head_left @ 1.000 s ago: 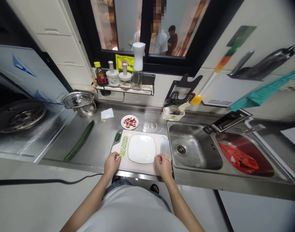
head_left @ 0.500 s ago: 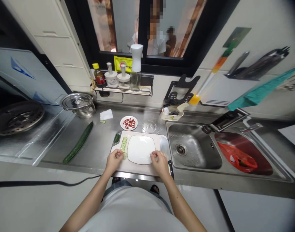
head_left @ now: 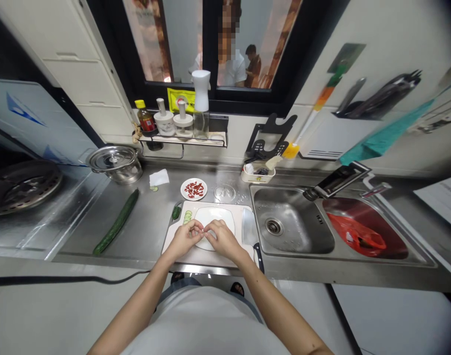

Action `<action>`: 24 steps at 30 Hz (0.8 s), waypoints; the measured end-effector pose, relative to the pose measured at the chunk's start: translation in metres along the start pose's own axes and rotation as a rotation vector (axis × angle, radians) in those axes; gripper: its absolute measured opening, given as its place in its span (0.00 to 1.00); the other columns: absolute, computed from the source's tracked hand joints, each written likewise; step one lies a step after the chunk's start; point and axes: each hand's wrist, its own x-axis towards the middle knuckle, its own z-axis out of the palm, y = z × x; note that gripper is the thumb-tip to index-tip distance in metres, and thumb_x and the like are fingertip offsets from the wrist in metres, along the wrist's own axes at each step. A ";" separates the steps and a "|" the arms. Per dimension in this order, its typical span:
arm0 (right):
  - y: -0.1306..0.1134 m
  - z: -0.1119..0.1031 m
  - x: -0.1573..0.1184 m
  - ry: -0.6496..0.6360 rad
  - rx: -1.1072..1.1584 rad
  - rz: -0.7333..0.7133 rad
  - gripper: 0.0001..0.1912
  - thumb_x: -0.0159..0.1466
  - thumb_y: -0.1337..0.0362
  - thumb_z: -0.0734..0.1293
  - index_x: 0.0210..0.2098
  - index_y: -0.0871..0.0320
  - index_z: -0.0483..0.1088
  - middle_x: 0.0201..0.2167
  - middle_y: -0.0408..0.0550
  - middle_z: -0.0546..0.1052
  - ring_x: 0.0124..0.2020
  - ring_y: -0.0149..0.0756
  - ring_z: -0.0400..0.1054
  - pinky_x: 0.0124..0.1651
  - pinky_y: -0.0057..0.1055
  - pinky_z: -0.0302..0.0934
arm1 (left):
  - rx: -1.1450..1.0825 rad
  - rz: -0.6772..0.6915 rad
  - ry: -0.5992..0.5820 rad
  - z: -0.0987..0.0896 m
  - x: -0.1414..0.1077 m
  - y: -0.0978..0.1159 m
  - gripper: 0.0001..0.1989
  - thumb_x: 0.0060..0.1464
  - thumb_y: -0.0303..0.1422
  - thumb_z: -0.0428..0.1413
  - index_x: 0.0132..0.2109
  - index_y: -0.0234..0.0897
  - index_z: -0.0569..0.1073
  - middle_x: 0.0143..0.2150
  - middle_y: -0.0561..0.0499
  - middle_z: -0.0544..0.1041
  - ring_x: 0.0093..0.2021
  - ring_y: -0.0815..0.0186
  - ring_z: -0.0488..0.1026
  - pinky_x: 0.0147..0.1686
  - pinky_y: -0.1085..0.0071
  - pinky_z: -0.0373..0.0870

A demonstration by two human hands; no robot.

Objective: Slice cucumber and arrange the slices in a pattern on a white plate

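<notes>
Over the white square plate (head_left: pixel 220 215), my left hand (head_left: pixel 187 238) and my right hand (head_left: pixel 222 238) meet at the fingertips. Both are closed in a pinch; whatever is between the fingers is too small or hidden to make out. The plate lies on a pale cutting board (head_left: pixel 206 260). Cucumber slices (head_left: pixel 187 216) lie in a row left of the plate, partly hidden by my left hand, and a dark green cucumber piece (head_left: pixel 176 213) rests at the board's upper left. A knife (head_left: pixel 248 227) lies along the board's right side.
A whole cucumber (head_left: pixel 116 224) lies on the steel counter to the left. Behind the board are a dish of red pieces (head_left: pixel 193 189), a white paper (head_left: pixel 159 177) and a lidded pot (head_left: pixel 116 162). The double sink (head_left: pixel 294 222) is at right. A person (head_left: pixel 231 69) shows in the window.
My two hands have come together over the plate from its left and right edges, and their fingertips now meet. The view has shifted slightly.
</notes>
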 end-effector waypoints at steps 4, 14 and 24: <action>0.002 0.003 0.000 0.046 0.075 0.042 0.04 0.62 0.68 0.63 0.31 0.57 0.70 0.33 0.46 0.73 0.38 0.35 0.64 0.45 0.33 0.57 | -0.018 -0.064 0.069 0.003 0.001 -0.002 0.13 0.46 0.38 0.58 0.39 0.36 0.72 0.34 0.51 0.76 0.33 0.69 0.70 0.33 0.75 0.64; 0.009 -0.005 0.002 0.195 0.268 0.114 0.07 0.60 0.66 0.62 0.28 0.57 0.71 0.27 0.44 0.74 0.32 0.32 0.65 0.38 0.29 0.59 | -0.357 -0.532 -0.001 0.020 -0.003 0.006 0.27 0.47 0.56 0.53 0.29 0.33 0.73 0.22 0.49 0.75 0.18 0.73 0.62 0.19 0.76 0.52; 0.011 -0.009 -0.003 0.184 0.140 0.003 0.07 0.63 0.64 0.62 0.34 0.56 0.72 0.32 0.46 0.73 0.38 0.35 0.63 0.44 0.32 0.56 | -0.705 -0.657 -0.043 0.025 0.015 0.002 0.18 0.43 0.44 0.60 0.34 0.32 0.71 0.26 0.52 0.73 0.20 0.77 0.63 0.18 0.81 0.49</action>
